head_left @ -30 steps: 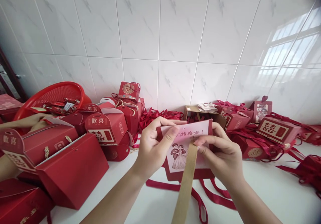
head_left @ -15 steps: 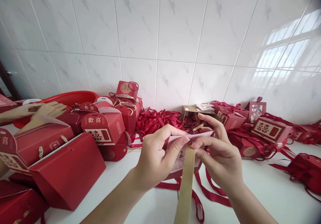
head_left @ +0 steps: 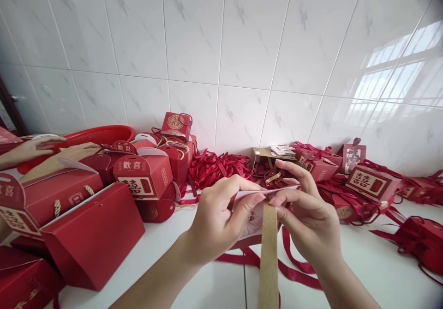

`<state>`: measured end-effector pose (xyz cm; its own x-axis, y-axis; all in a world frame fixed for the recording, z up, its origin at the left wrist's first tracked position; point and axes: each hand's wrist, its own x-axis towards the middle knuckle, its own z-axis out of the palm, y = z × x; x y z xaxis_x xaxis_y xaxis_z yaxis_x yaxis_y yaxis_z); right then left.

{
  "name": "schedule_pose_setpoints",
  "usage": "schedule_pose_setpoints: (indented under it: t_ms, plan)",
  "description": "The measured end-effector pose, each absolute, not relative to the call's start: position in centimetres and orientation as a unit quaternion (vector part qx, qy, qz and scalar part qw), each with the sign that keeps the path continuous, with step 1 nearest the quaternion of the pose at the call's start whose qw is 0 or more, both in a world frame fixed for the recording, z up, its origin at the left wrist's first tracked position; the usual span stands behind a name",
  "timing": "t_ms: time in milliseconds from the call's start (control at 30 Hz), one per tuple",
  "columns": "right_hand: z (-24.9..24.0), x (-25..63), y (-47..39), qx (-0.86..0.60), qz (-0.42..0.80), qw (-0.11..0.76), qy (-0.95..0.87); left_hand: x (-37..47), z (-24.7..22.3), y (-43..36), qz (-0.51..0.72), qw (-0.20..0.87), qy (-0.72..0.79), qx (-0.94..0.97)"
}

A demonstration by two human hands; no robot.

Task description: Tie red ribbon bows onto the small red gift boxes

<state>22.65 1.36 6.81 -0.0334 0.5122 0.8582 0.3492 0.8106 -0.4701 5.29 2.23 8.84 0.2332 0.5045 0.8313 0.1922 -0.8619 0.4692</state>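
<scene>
My left hand [head_left: 219, 216] is closed around the left side of a small red gift box [head_left: 251, 240] with a pale pink printed panel, thumb along its top edge. My right hand [head_left: 308, 212] pinches the upper end of a flat gold strip [head_left: 269, 258] against the box's top edge, its index finger raised behind. The strip hangs down toward me in front of the box. Whether it passes through a hole is hidden by my fingertips. Below and behind the box, a dark red ribbon [head_left: 297, 275] trails in loops over the white table [head_left: 194, 281].
Red wedding boxes [head_left: 142, 172] are piled at left beside a red plastic basket [head_left: 100, 135]; another person's hands [head_left: 69, 154] are there. A heap of red ribbons [head_left: 221, 166] and an open box of tags [head_left: 258, 154] lie behind. Ribbon-tied boxes [head_left: 372, 179] stand at right.
The gold strip has swung slightly right and hangs straighter. My hands and the box have shifted a little right. At left, the other person's hands have moved apart.
</scene>
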Motion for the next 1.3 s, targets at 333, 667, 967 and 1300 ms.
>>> schedule_pose_setpoints:
  t_ms: [333, 667, 967, 1300]
  plan:
    - [6.9, 22.4, 0.7, -0.322, 0.054, 0.637, -0.698, 5.3, 8.9, 2.2, 0.592, 0.11, 0.208, 0.771]
    - [6.8, 22.4, 0.7, -0.296, 0.087, 0.637, -0.706, 5.2, 9.1, 2.2, 0.589, 0.149, 0.184, 0.773]
    - [6.7, 21.9, 0.6, -0.282, 0.085, 0.66, -0.692, 5.4, 9.0, 2.2, 0.598, 0.157, 0.167, 0.768]
    - [6.2, 21.4, 0.6, -0.251, 0.067, 0.675, -0.691, 5.4, 8.6, 2.7, 0.6, -0.002, 0.09, 0.795]
